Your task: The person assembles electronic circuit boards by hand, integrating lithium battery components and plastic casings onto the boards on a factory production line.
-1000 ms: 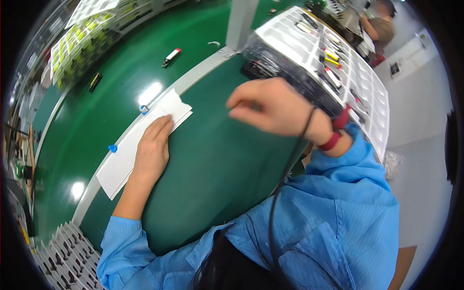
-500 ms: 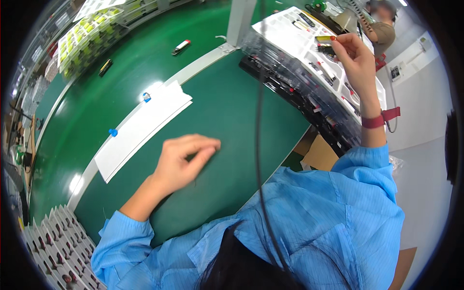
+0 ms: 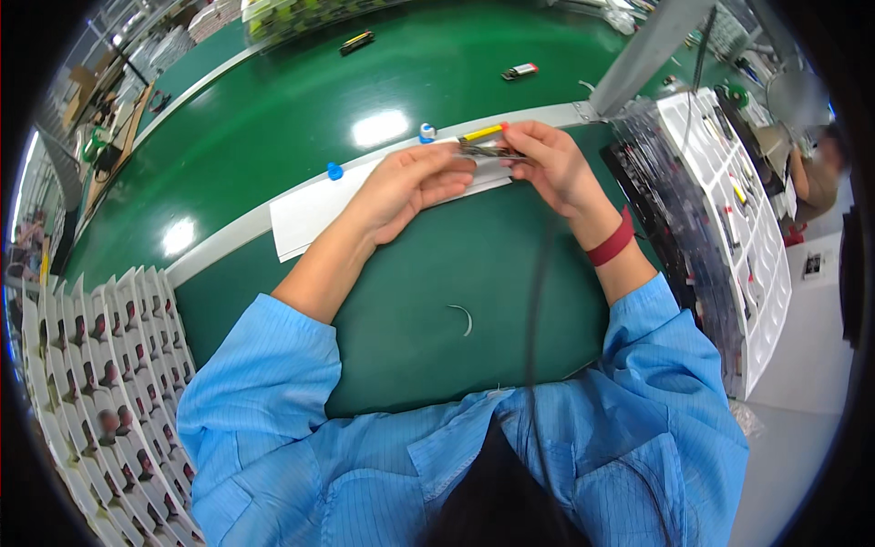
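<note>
Both my hands are raised together over white paper sheets [image 3: 305, 214]. Between the thumb and fingers of my right hand [image 3: 556, 169] is a slim yellow part [image 3: 483, 133] with a red end. Dark, wire-like strands [image 3: 492, 151] lie along its underside, slightly blurred, so its exact kind is unclear. My left hand [image 3: 406, 187], palm turned toward me, has its thumb and fingertips at the dark left end of that part. Its fingers seem closed on that end.
Blue clips [image 3: 334, 170] sit at the paper's far edge. Two small parts lie on the far green surface: yellow-black [image 3: 357, 42] and red-white [image 3: 520, 71]. White trays flank me, left [image 3: 114, 365] and right [image 3: 756, 301]. A thin pale curved piece [image 3: 465, 319] lies on the green mat.
My right hand has come from the right-hand tray to the middle with the yellow part. My left hand has moved forward to meet it. The whole view has turned.
</note>
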### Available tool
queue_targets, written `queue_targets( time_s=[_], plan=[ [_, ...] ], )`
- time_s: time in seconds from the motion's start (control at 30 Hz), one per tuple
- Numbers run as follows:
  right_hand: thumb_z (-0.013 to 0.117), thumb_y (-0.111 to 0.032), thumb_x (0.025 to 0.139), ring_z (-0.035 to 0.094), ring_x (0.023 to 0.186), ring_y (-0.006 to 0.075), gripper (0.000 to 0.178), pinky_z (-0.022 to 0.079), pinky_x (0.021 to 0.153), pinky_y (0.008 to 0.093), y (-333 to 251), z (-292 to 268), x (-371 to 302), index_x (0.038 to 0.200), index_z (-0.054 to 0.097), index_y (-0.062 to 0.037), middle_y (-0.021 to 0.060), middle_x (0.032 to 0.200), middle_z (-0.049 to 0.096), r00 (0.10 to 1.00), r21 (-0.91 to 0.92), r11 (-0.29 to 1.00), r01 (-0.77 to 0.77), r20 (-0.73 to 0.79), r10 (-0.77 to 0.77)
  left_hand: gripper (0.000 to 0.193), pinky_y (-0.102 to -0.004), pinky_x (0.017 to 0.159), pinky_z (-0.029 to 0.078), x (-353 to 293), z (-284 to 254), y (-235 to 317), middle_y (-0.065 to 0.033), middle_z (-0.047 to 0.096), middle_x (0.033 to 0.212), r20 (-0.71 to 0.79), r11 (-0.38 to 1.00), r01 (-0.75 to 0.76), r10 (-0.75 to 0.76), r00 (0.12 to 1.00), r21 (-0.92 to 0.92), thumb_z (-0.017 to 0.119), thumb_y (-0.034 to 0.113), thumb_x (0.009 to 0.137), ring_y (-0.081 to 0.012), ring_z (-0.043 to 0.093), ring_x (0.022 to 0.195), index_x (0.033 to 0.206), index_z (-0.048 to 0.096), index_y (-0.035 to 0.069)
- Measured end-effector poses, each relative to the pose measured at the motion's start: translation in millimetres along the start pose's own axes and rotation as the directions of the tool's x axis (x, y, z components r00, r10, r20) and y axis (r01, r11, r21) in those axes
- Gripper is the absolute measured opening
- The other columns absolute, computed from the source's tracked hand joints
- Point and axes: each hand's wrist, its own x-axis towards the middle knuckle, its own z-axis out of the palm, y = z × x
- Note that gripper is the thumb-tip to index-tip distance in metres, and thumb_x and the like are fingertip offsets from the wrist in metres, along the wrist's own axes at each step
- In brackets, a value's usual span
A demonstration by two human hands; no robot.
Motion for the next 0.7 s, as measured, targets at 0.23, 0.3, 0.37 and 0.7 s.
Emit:
queue_targets(
  time_s=[0.23,0.3,0.37,0.7],
  plan=[
    [0.057,-0.01,0.083,0.055,0.072,0.0082,0.014,0.044,0.06,0.02,9,10,17,0.093,0.052,-0.0016,0.0057,0.084,0.061,0.986,-0.09,0.982,0.169,0.011,-0.168,0.031,-0.0259,0.084,0.049,3,-2,1,-0.0194,0.056,0.105,-0.046,1.0,-0.015,0.014,0.999,-0.005,0.049,0.012,0.087,-0.0184,0.059,0.093,0.112,0.047,-0.006],
    [0.057,-0.01,0.083,0.055,0.072,0.0077,0.017,0.044,0.06,0.0197,14,14,23,0.095,0.052,-0.0011,0.0056,0.084,0.061,0.969,-0.147,0.957,0.249,0.048,-0.244,0.025,-0.0224,0.077,0.051,3,-4,6,-0.0164,0.06,0.097,-0.105,0.998,-0.062,0.065,0.992,0.032,0.051,0.008,0.085,-0.0154,0.062,0.083,0.105,0.052,-0.006],
    [0.058,-0.011,0.082,0.055,0.072,0.0072,0.02,0.044,0.06,0.0195,17,18,25,0.098,0.051,-0.0005,0.0056,0.085,0.062,0.946,-0.197,0.925,0.324,0.093,-0.312,0.023,-0.0217,0.076,0.051,3,-5,9,-0.0154,0.061,0.095,-0.137,0.991,-0.058,0.074,0.988,0.119,0.053,0.009,0.084,-0.0141,0.061,0.082,0.103,0.053,-0.006],
    [0.06,-0.004,0.078,0.057,0.081,0.0135,0.018,0.045,0.074,0.0237,19,22,23,0.096,0.06,-0.0008,0.0058,0.085,0.063,0.892,-0.093,0.888,0.449,0.103,-0.44,0.015,-0.0189,0.067,0.05,6,-16,18,-0.0074,0.062,0.082,-0.248,0.992,-0.026,0.056,0.967,0.122,0.055,0.01,0.082,-0.0078,0.057,0.067,0.091,0.059,-0.002]
  ],
)
